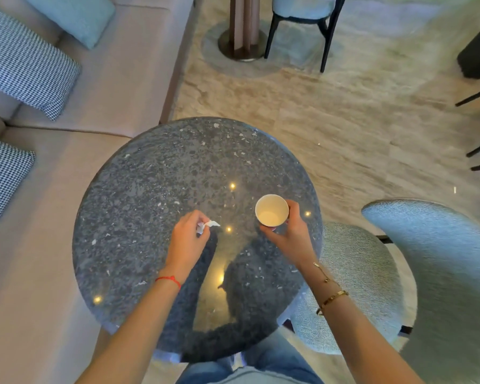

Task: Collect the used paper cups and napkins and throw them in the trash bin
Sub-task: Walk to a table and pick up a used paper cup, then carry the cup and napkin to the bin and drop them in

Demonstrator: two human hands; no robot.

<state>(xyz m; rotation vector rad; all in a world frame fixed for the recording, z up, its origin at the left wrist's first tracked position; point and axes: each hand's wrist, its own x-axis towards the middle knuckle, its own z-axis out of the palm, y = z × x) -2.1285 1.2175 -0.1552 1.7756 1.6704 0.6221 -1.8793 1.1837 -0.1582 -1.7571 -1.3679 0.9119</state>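
A white paper cup (271, 213) with an empty, cream-coloured inside stands upright over the right part of the round dark speckled table (155, 178). My right hand (291, 231) wraps around the cup's side from the right. Over the table's middle, my left hand (187, 236) pinches a small crumpled white napkin (209, 225) between fingers and thumb, and a corner of it sticks out to the right. No trash bin is in view.
A beige sofa (75, 151) with checkered and pale blue cushions runs along the left. A grey upholstered chair (438, 273) stands close at the right of the table. Another table's pedestal (244, 31) and a dark-legged chair (302, 20) stand on the marble floor beyond.
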